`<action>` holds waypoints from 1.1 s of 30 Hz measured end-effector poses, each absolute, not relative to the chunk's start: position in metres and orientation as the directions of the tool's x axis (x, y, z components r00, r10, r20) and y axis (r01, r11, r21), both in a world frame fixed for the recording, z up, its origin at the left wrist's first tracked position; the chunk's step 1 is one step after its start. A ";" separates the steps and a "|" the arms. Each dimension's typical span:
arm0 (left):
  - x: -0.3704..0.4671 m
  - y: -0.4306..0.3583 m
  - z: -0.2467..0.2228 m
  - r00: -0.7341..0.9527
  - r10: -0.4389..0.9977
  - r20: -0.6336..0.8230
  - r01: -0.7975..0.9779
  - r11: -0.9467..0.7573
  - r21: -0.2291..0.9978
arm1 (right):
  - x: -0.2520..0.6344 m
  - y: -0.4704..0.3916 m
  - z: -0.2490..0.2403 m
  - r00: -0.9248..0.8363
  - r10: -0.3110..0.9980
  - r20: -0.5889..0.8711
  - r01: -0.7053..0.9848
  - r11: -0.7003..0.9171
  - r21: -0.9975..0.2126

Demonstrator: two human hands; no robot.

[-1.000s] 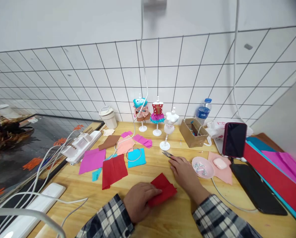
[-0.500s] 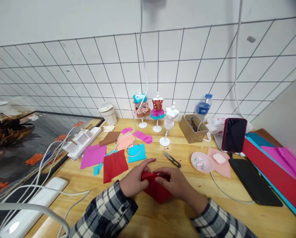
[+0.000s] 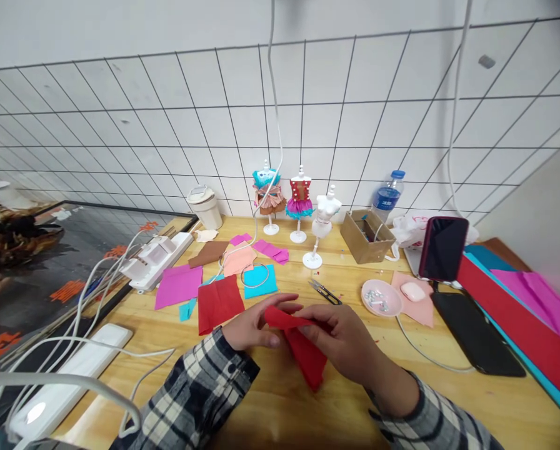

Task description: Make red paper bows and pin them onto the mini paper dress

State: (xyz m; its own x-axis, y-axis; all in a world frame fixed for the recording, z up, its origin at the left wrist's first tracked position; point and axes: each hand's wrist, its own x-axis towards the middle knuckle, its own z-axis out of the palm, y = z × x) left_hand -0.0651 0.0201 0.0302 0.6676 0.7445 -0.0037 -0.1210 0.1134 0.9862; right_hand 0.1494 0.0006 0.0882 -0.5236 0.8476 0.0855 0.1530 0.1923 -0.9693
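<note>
A piece of red cloth (image 3: 308,359), folded over along its top, hangs above the near middle of the wooden table. My right hand (image 3: 350,340) pinches its upper edge between thumb and fingers. At the cloth's left end is my left hand (image 3: 256,325), thumb and fingers spread apart; whether its fingers touch the fabric behind I cannot tell. Thread snips (image 3: 325,292) lie just beyond my hands. Another red cloth piece (image 3: 221,304) lies flat to the left, close to a turquoise piece (image 3: 261,281) with a thin hoop on it.
Two dressed mini mannequins (image 3: 300,197) and a bare white one (image 3: 324,219) stand toward the wall. On the right are a pink dish (image 3: 382,298) of small beads, a cardboard box (image 3: 367,237) and a propped phone (image 3: 443,249). Power strips (image 3: 74,375) and cables run along the left.
The red cloth has been turned and opened out, its lower end now narrower and hanging down. My left thumb has come away from it, and my right hand has moved slightly right.
</note>
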 end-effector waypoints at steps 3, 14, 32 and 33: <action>-0.056 0.017 0.028 0.689 0.719 -0.097 0.017 0.117 0.993 | 0.146 0.007 0.100 -0.488 0.871 0.049 -0.074 0.015 -0.997; -0.078 0.000 0.005 0.581 0.731 -0.357 -0.151 0.527 0.836 | 0.162 0.070 0.033 -0.002 0.982 0.188 0.413 0.172 -0.895; -0.076 0.003 0.001 0.417 0.790 -0.450 -0.308 0.588 0.748 | 0.194 0.012 -0.012 -0.310 0.928 0.206 0.834 0.369 -0.409; -0.074 0.004 0.002 0.401 0.799 -0.449 -0.307 0.579 0.756 | 0.198 0.010 -0.012 -0.292 0.941 0.168 0.811 0.337 -0.479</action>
